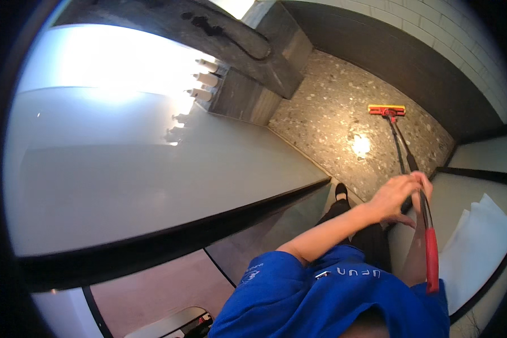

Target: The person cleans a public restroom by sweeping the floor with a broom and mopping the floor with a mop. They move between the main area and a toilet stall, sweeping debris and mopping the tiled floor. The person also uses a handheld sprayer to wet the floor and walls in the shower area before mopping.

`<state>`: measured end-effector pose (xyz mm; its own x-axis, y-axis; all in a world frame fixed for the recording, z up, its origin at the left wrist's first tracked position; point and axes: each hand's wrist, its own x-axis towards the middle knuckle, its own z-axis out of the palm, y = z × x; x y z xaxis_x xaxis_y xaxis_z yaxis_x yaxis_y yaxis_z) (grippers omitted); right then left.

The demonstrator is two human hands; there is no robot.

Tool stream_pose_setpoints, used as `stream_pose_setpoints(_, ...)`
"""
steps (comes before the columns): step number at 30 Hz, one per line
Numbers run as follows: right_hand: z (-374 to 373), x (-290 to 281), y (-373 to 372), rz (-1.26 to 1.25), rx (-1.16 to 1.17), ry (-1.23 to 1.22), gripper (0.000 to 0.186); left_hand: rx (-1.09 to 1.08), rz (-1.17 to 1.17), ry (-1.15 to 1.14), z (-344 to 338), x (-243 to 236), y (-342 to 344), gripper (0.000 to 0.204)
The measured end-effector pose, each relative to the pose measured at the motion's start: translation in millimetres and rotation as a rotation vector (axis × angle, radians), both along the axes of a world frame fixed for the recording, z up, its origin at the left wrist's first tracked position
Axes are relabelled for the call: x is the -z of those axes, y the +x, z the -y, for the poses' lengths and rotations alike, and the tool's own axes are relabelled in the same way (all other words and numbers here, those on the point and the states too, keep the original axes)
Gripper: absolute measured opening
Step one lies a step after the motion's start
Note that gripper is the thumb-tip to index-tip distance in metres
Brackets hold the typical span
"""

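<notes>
A sponge mop with a red and yellow head rests on the speckled stone floor ahead. Its dark pole runs back toward me and ends in a long red grip beside my right side. My right hand is closed around the pole, partly hidden behind my left. Crossing from the left, my left hand lies over the right hand and wrist. Its fingers curve toward the pole while the thumb stands well apart, so it looks open. Whether its fingertips touch the pole is hard to make out.
A frosted glass panel with a black edge fills the left. Several pale pump bottles stand by a grey stone block. Dark wall base borders the floor. A white cloth hangs at the right.
</notes>
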<state>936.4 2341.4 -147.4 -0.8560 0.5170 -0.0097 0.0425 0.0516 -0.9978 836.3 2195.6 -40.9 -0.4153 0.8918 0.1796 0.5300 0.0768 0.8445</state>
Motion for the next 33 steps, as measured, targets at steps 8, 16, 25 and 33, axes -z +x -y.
stream_pose_setpoints(8,50,-137,49,0.296,0.13,0.232,0.002,0.157,-0.101,0.009,-53,107,31,0.058)
stream_pose_setpoints(16,73,-269,56,-0.323,0.576,0.24,0.019,0.746,-0.04,-0.208,-106,117,-8,0.023)
stream_pose_setpoints(25,47,-146,-63,-0.476,0.436,0.097,0.011,0.239,-0.232,-0.16,-94,153,-189,0.023)
stream_pose_setpoints(33,57,-59,-93,-0.24,0.414,-0.045,0.015,0.293,-0.558,-0.794,-87,225,-262,0.046)
